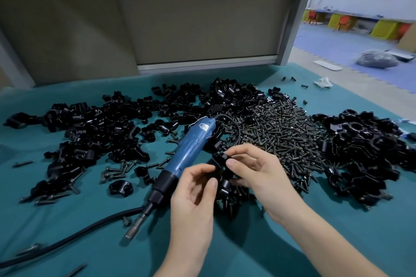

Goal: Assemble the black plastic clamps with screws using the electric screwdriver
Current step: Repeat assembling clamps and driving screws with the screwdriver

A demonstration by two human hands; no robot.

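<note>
Both hands meet over the teal table cover (315,243), pinching 1 black clamp piece (217,165) between them. The left hand (193,195) closes on it from the near-left side, thumb tip pressed against its lower edge and fingers curled behind it. The right hand (258,171) closes on it from the right, thumb on its face and index finger hooked over its top. Whether a screw sits in the held piece cannot be told; it is too dark.

Just below the grip, partly hidden by both hands, a small cluster of clamp parts (227,195) lies on the cover. Just left of the grip lies the blue electric screwdriver (186,153), untouched by either hand, its bit (135,227) pointing toward the near-left and its black cable (67,238) running off to the left edge. Loose screws (117,172) are scattered left of the tool.

Right of and beyond the grip spreads the heap of dark screws (281,126). Further right sits a pile of joined clamps (364,148). Left of and beyond the grip, a wide spread of loose clamp halves (96,128) covers the table. Past all this stands a grey partition (202,27), and to the far right, a crumpled white cloth (323,82) near the table edge.
</note>
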